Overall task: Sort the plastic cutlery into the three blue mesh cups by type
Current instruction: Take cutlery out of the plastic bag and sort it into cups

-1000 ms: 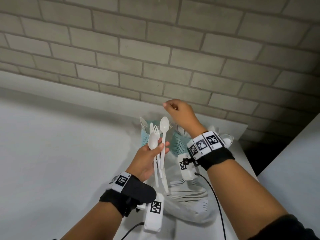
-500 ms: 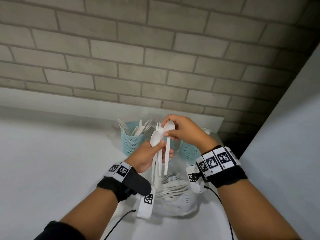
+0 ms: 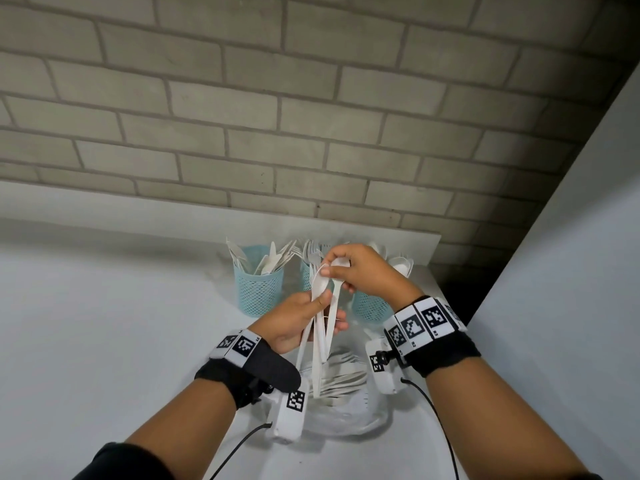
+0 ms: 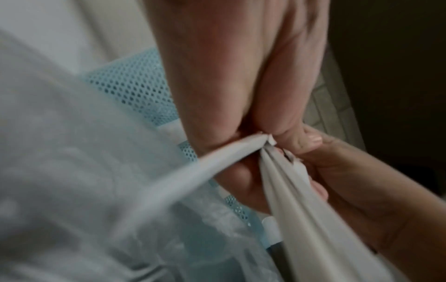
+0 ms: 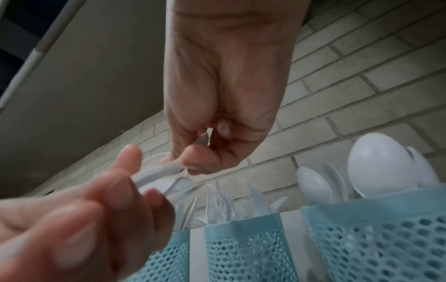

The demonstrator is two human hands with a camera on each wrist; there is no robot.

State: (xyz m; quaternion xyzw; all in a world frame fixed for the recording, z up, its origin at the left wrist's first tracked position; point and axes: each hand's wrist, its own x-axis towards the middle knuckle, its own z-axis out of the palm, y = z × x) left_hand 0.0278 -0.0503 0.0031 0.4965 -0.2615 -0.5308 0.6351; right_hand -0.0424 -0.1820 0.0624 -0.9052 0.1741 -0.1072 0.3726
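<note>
Right hand (image 3: pixel 363 271) pinches a spoon (image 3: pixel 337 263) atop the left hand's (image 3: pixel 294 318) gripped bundle (image 3: pixel 320 337), half hiding the middle cup (image 3: pixel 305 275).

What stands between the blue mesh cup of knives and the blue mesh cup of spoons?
A third blue mesh cup holding white plastic forks, seen best in the right wrist view between the knife cup and spoon cup.

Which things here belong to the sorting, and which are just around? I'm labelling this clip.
Job: left hand gripping cutlery bundle; right hand pinching a spoon; three mesh cups; unsorted cutlery in plastic bag.
Around: brick wall; wrist bands.
</note>
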